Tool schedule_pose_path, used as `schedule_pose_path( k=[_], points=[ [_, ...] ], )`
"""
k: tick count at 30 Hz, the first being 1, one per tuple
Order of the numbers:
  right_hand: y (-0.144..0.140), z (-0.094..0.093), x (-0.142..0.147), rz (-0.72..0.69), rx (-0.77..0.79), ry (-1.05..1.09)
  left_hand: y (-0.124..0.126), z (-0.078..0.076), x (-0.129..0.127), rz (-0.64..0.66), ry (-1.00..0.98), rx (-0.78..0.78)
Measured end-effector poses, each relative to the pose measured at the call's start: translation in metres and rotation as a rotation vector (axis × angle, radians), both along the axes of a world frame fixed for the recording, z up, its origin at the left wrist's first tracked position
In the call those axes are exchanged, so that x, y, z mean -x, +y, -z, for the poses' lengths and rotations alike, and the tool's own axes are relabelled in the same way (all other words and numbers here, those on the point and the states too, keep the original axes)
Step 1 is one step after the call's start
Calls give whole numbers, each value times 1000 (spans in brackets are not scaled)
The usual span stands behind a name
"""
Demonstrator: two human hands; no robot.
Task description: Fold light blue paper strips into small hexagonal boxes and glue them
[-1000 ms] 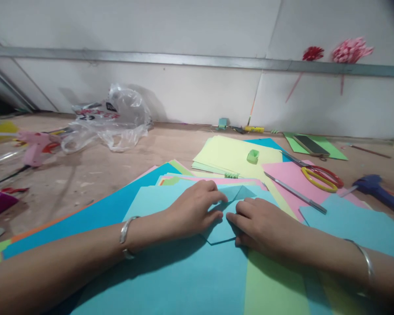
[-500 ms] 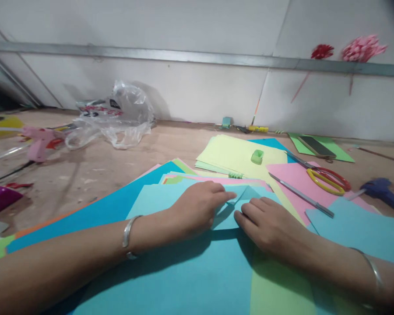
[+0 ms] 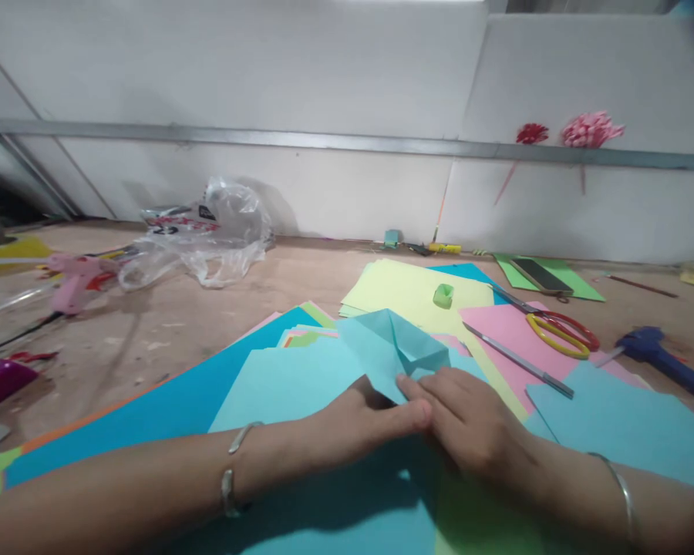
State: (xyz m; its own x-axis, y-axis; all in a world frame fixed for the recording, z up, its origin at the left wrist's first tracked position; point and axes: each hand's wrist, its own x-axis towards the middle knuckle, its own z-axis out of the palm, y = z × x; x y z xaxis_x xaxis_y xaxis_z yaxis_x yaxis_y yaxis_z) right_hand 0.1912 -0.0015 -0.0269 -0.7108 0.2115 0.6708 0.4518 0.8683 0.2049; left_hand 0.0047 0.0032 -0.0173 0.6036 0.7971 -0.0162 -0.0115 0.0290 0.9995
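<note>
A folded piece of light blue paper [image 3: 375, 343] is raised above the stack, creased with a pointed flap at its top. My right hand [image 3: 474, 416] pinches its lower right part between thumb and fingers. My left hand [image 3: 364, 424] is under the same paper, its thumb reaching across to the right hand's fingers; its other fingers are hidden behind the paper. Beneath both hands lie light blue sheets [image 3: 277, 385], over a darker blue sheet [image 3: 167, 397].
Right of the hands lie a craft knife [image 3: 520, 360], scissors [image 3: 558, 333] and a blue glue gun [image 3: 659, 354]. A small green paper piece [image 3: 443, 295] rests on yellow sheets [image 3: 393, 281]. At left are a plastic bag [image 3: 208, 235] and a pink glue gun [image 3: 75, 281].
The folded paper has been lifted off the stack and tilted up. My left hand has moved from on top of it to beneath. The view has tilted upward.
</note>
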Motion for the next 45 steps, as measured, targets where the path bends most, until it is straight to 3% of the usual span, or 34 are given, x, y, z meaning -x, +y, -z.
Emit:
schedule_pose_path(
  k=[4,7,9,11,13,15,17,27,38,45],
  points=[
    [-5,-7,2,-69,222,30,0,5,2,-133,-106,377],
    [-1,-21,-7,59,162,170,4,3,4,-147,-230,493],
    [5,-30,-13,204,207,301,5,-2,4,-114,-254,521],
    [13,-35,-17,336,401,403,5,-6,2,-118,-219,541],
    [20,-35,-17,416,694,440,4,-8,0,-157,-164,541],
    [24,-30,-14,427,943,418,3,-8,-1,-182,-131,533],
    [24,-25,-10,402,1043,395,2,-6,-2,-183,-115,523],
    [20,-13,-7,186,870,331,5,6,3,-267,-111,371],
    [14,-9,-5,97,714,220,10,-2,6,-381,-83,339],
    [5,-14,-4,85,534,262,17,-12,15,-459,189,30]
  ],
)
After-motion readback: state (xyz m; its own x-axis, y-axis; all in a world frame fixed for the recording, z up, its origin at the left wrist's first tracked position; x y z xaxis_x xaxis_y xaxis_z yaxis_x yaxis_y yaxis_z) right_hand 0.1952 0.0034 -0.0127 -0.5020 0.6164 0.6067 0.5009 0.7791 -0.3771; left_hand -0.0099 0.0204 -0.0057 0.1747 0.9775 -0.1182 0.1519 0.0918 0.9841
